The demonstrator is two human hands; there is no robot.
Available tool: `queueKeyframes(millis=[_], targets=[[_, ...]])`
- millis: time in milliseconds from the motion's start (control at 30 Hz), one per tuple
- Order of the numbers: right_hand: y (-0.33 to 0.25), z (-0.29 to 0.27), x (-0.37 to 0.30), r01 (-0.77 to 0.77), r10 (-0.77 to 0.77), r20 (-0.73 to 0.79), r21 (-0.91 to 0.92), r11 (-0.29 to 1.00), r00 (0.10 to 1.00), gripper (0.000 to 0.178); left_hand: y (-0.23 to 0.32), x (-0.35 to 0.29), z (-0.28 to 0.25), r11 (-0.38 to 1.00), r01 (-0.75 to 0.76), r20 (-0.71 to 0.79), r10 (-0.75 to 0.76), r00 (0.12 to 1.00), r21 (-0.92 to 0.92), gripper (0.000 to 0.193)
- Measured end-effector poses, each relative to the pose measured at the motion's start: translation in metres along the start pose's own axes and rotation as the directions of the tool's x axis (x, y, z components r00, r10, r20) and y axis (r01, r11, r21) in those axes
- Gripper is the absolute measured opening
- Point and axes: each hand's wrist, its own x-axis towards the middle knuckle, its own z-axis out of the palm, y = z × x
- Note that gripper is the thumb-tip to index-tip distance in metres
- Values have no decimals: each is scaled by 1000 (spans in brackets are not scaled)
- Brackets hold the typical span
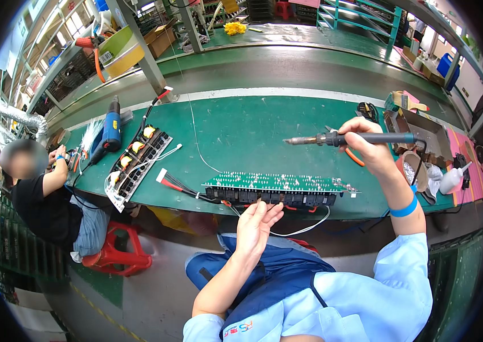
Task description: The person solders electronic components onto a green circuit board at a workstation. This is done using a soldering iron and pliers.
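Observation:
Near the table's front edge is a green circuit board (278,182), tilted up, its face dotted with solder points and a row of black components along its near side. My left hand (255,227) pinches that near side with thumb and fingers. Wires with a white and red connector (172,181) trail from the board's left end. Over the table to the right, my right hand (365,142) is closed around a soldering iron (375,138), whose tip points left, above and apart from the board. An orange handle (354,157) shows just under this hand; whether I hold it is unclear.
To the left lie a second board with black parts (141,165) and a blue heat gun (112,128). A thin solder wire (193,122) hangs down toward my board. On the right are a metal tray (424,134), a brush and a white bottle (453,179). A co-worker (47,199) sits left.

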Motion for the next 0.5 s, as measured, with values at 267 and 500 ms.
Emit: queueKeyframes(millis=[267, 500], targets=[[7, -14, -75, -2, -79, -156, -460, 888, 985, 30, 2, -4, 0, 994, 19, 120, -6, 993, -110, 10], [30, -5, -99, -26, -84, -275, -372, 928, 958, 35, 4, -2, -1, 996, 1, 75, 6, 997, -91, 15]])
